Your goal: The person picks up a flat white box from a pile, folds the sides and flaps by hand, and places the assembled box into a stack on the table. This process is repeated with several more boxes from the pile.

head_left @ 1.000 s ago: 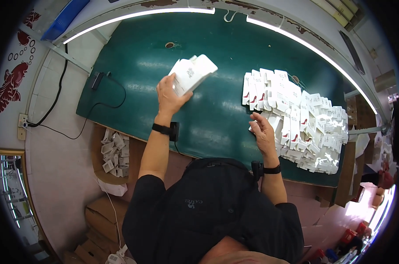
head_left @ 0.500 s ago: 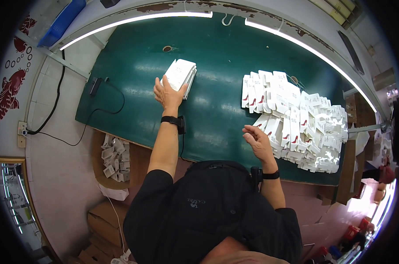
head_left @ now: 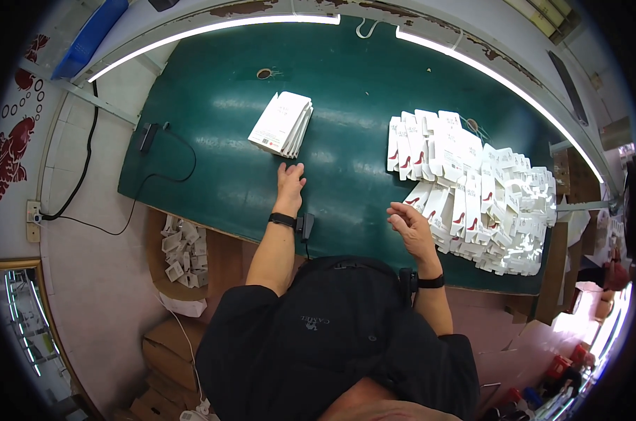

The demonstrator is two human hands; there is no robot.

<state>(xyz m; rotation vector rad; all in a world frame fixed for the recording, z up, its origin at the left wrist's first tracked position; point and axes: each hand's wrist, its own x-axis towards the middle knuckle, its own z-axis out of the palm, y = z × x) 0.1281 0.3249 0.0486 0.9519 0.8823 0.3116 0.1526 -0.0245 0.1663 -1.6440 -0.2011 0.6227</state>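
A small stack of white flat cartons (head_left: 279, 121) lies on the green tabletop (head_left: 339, 189), left of the middle. Just short of its near edge is my left hand (head_left: 290, 185), empty, fingers apart and not touching the cartons. My right hand (head_left: 412, 228) is by the near left side of a large spread pile of white cartons (head_left: 465, 151), several printed with a red high-heeled shoe. Its fingers are slightly bent with the thumb held apart, and nothing shows in them.
A black adapter (head_left: 149, 137) with a cable lies at the table's left edge. Below that edge stands an open cardboard box (head_left: 219, 256) beside many small white pieces (head_left: 184, 252). Light tubes (head_left: 219, 35) run along a frame over the far edge.
My left hand has let go of the carton stack and drawn back toward me, a little to the right. The stack stays in place; my right hand has hardly moved.
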